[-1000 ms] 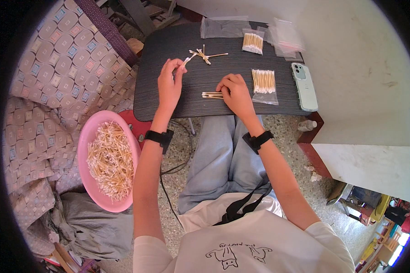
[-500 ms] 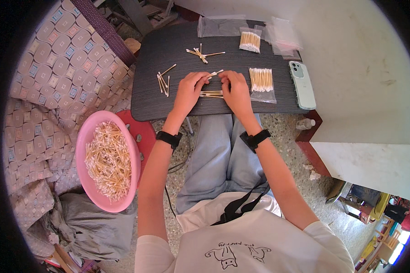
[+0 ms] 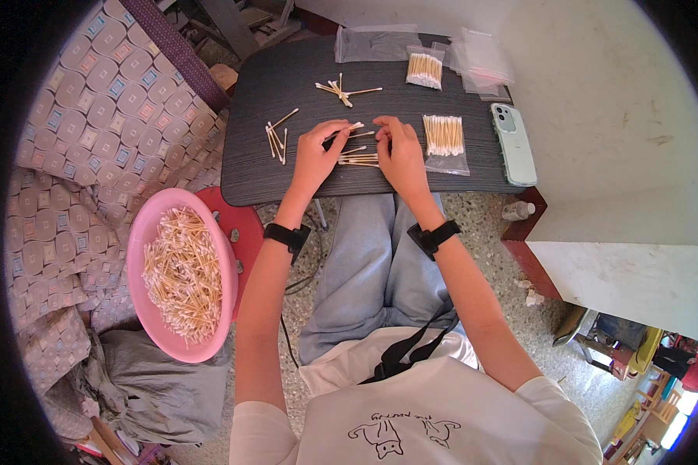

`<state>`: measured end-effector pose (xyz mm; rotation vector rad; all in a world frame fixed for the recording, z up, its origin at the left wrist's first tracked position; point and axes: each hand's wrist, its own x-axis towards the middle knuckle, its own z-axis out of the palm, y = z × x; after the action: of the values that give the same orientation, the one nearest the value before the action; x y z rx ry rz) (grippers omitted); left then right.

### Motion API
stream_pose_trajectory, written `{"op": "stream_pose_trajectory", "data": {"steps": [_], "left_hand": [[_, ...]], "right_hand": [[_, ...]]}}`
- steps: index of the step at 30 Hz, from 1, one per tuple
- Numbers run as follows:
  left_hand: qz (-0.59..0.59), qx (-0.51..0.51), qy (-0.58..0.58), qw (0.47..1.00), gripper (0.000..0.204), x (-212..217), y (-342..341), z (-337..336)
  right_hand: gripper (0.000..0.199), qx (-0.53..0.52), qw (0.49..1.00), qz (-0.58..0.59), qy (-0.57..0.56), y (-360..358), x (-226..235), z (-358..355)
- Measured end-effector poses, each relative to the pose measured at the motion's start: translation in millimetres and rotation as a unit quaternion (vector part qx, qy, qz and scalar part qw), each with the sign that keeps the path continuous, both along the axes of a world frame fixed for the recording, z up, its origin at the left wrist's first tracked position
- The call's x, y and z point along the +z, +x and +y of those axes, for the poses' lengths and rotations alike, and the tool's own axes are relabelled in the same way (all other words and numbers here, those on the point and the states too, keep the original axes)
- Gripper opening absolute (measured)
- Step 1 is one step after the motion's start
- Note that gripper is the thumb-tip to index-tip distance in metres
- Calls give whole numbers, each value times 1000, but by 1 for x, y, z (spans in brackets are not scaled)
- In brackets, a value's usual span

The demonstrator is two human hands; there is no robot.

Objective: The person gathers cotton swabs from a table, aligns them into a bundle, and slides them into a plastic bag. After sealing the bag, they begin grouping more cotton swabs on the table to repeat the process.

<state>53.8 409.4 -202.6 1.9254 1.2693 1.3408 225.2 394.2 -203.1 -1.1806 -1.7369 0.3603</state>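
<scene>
My left hand is closed around a few cotton swabs, whose white tips stick out past its fingertips. Just to the right, my right hand hovers over the dark table with thumb and forefinger apart and nothing visible between them. Between the two hands, several loose swabs lie on the tabletop, partly hidden by the fingers. Beyond them is a small crossed heap of swabs, and left of my left hand lies another loose group. A clear bag filled with a row of swabs lies beside my right hand.
A second filled swab bag and flat clear bags lie at the table's far side. A pale green phone sits at its right edge. Left of my legs, a pink basin full of swabs rests on a red stool.
The swab that stuck out between my hands is gone from there, and more loose swabs show on the table between them. My right thumb and forefinger stand slightly farther from the left hand's swabs.
</scene>
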Motion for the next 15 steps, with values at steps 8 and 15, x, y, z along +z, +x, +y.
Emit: {"op": "stream_pose_trajectory", "data": {"steps": [8, 15], "left_hand": [[0, 0, -23, 1000, 14, 5, -3, 0], [16, -15, -7, 1000, 18, 0, -6, 1]], "right_hand": [[29, 4, 1000, -7, 5, 1, 1, 0], [30, 8, 1000, -16, 13, 0, 1, 1]]}}
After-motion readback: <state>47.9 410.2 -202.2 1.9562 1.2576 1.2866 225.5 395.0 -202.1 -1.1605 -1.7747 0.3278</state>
